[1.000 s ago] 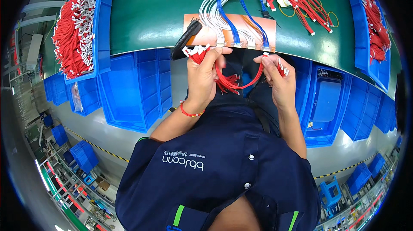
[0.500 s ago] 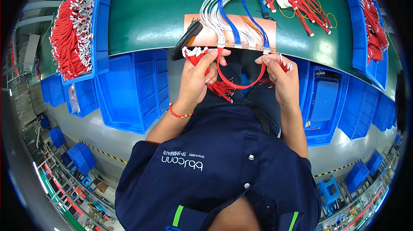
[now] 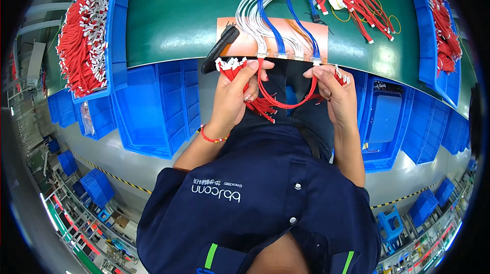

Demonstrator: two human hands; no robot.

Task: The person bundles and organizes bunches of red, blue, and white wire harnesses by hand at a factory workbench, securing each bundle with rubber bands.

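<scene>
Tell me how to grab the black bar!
Best, I think, to pinch the near end of the black bar, coming from the near left: it is long and slanted, and that end sticks out past the edge of the table. The left hand, holding red wires, sits close on the right.

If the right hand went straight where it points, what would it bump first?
Probably the small whitish connector below the blue wire bundle, at the edge of the copper-orange board. Depth is unclear, so the right hand may be touching it.
</scene>
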